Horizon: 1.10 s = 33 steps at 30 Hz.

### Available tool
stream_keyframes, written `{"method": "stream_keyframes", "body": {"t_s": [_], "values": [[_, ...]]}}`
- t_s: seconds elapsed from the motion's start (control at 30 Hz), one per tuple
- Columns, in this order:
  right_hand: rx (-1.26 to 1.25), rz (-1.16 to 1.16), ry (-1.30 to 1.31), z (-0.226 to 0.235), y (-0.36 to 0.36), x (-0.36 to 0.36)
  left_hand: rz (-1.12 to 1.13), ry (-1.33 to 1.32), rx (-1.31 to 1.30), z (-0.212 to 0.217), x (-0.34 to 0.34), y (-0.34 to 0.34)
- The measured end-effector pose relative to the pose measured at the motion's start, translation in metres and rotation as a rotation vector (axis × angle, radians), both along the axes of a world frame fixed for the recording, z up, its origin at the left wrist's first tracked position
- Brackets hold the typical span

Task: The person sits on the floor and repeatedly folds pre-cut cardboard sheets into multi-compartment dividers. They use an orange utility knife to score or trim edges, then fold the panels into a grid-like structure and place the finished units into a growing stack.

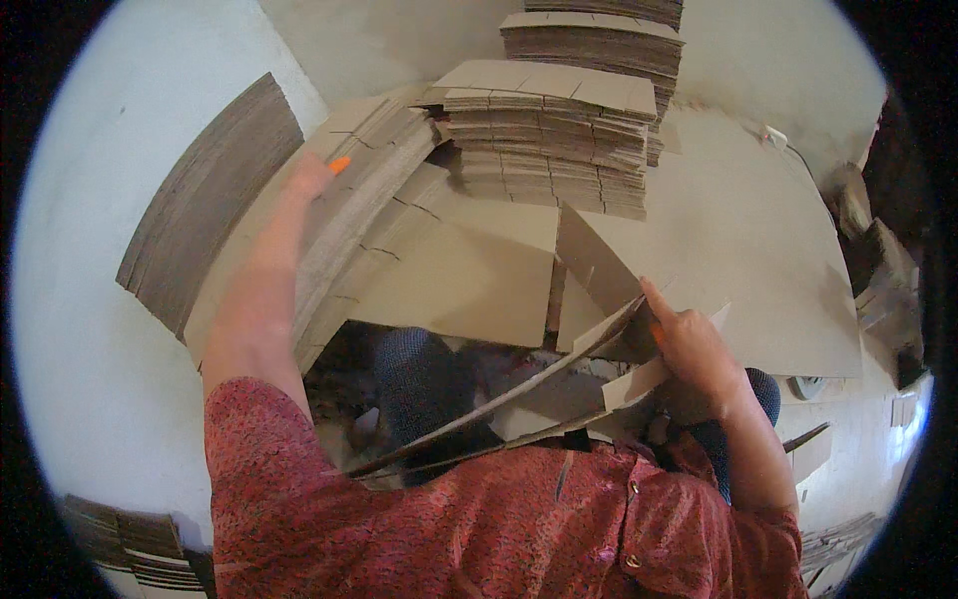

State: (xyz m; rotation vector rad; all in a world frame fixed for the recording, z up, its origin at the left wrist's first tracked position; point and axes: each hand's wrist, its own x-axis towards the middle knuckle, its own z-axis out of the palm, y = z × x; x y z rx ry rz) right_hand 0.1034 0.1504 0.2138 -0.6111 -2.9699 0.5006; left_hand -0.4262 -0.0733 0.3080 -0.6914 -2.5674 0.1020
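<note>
My left hand [313, 176] reaches forward to the pile of slotted cardboard strips [371, 170] on the left and touches its top. An orange-nailed digit shows there; the other fingers are too blurred and hidden to tell their grip. On the right, my right hand [694, 347] is closed on several cardboard strips [544, 377], index finger stretched along one edge. Two long strips run from this hand toward my body, bowed and apart. Shorter pieces stick out around the hand, and a flat cardboard piece [596, 262] stands tilted just beyond it.
A tall stack of slotted cardboard [549, 140] stands at the back, with another stack [599, 45] behind it. Brown strips [215, 205] lean along the left wall. Large cardboard sheets [738, 240] cover the surface ahead. My knees [429, 389] are below its near edge. A cable [798, 155] runs at right.
</note>
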Motion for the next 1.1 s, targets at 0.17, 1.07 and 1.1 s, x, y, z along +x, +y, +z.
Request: {"method": "stream_keyframes", "body": {"t_s": [0.17,1.07,1.1], "values": [[0.071,-0.065,0.057,-0.009,0.001,0.012,-0.24,-0.02,-0.181,0.015,0.068,0.034],[0.106,0.077,0.478,0.003,0.006,0.035,-0.629,-1.03,0.208,-0.098,0.243,0.123],[0.063,0.054,0.467,0.004,0.007,0.035,-0.603,-1.089,0.253,-0.102,0.252,0.126]]}}
